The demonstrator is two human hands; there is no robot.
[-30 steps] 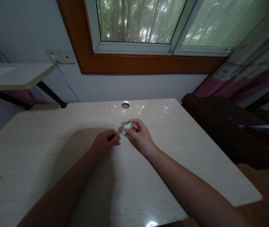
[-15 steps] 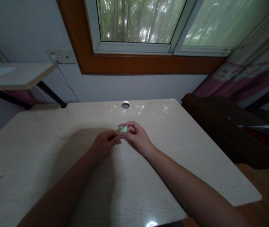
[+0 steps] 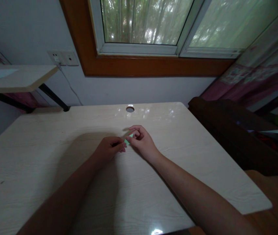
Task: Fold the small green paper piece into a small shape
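Observation:
A small piece of light green paper [image 3: 128, 140] is pinched between my two hands, just above the pale desk. My left hand [image 3: 110, 146] grips its left edge between thumb and fingers. From the other side, my right hand [image 3: 141, 139] pinches the paper with the thumb in front, its index finger stretched past the top. Fingers cover much of the paper, so its full shape is hidden.
The pale wood-grain desk [image 3: 173, 176] has a round cable hole [image 3: 130, 109] near its back edge. A raised shelf [image 3: 26, 78] on black legs stands at the left. Behind are a wall socket [image 3: 63, 58] and a window; dark furniture [image 3: 226, 130] is at the right.
The green paper has tilted lower, and less of it shows between the fingers. Both hands stay in almost the same place.

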